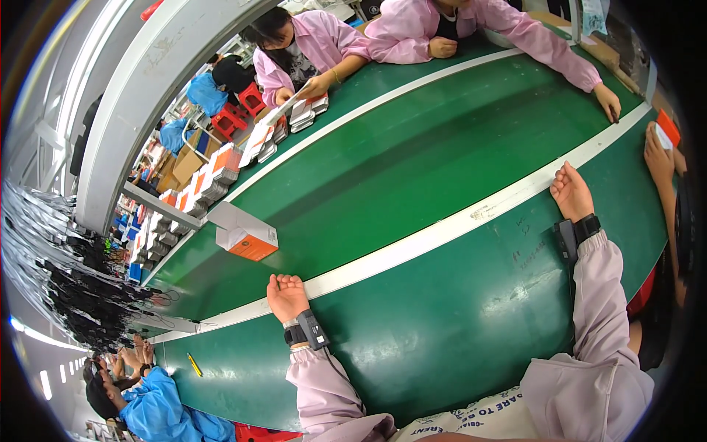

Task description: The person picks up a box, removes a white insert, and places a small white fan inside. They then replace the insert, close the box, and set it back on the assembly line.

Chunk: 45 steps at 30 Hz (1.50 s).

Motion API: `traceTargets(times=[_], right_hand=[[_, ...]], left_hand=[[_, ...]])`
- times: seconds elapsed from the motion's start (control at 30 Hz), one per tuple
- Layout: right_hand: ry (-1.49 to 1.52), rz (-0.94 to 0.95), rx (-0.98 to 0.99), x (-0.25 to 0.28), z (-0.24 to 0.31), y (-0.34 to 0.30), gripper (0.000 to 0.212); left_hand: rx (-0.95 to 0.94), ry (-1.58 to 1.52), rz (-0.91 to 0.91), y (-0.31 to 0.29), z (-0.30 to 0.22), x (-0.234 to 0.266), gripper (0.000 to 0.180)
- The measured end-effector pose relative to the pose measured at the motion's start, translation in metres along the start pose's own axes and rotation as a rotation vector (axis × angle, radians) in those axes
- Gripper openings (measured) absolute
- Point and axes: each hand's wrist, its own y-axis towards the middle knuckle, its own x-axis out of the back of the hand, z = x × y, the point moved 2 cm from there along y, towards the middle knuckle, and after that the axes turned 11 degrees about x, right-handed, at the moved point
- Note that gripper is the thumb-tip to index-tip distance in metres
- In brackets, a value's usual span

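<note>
- At the far left, bundles of dark cables hang in a thick mass beside a grey pillar.
- Low at the left, a person in a blue jacket sits at the near edge of the green conveyor belt, with a yellow pencil lying on the belt close by.
- Along the belt's far edge, a row of small white and orange boxes is stacked in a line running away to the left.
- One white and orange box stands alone on the middle lane of the belt, just beyond the white stripe and a little up and left of the wearer's left hand.
- The left hand rests on the belt at the white stripe, fingers curled loosely inward, holding nothing; a black band sits on its wrist.
- Across the belt, two people in pink jackets lean over it; one holds a flat white box.
- The right hand rests on the white stripe further right, well apart from the box, fingers curled into a loose fist, empty, with a black wrist band and pale sleeve.
- At the far right edge, another person's hand touches a small orange and white box.
</note>
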Motion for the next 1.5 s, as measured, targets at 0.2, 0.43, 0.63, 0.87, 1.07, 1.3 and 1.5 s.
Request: traceTargets(times=[0.2, 0.43, 0.63, 0.87, 1.07, 1.3, 1.5], right_hand=[[-0.002, 0.007, -0.001, 0.000, 0.000, 0.000, 0.017], [0.004, 0.011, -0.008, 0.005, 0.001, 0.002, 0.017], [-0.004, 0.016, -0.015, 0.004, 0.001, 0.004, 0.017], [0.033, 0.017, -0.021, 0.001, -0.002, -0.001, 0.017], [-0.006, 0.027, -0.015, -0.005, -0.003, -0.003, 0.017], [0.067, -0.068, 0.016, 0.009, -0.005, 0.001, 0.012], [-0.015, -0.047, 0.039, 0.002, -0.002, 0.000, 0.013]], left_hand=[[0.007, -0.014, 0.008, 0.002, -0.001, 0.002, 0.007], [0.002, -0.014, 0.021, 0.001, 0.001, 0.003, 0.009], [-0.392, 0.314, -0.123, 0.010, -0.007, 0.006, 0.025], [-0.507, 0.770, -0.434, 0.049, -0.011, -0.025, 0.078], [-0.623, 0.896, -0.393, 0.109, -0.021, -0.005, 0.095], [-0.848, 1.006, -0.355, 0.133, -0.021, 0.001, 0.080], [-0.545, 0.796, -0.182, 0.099, -0.017, -0.030, 0.054]])
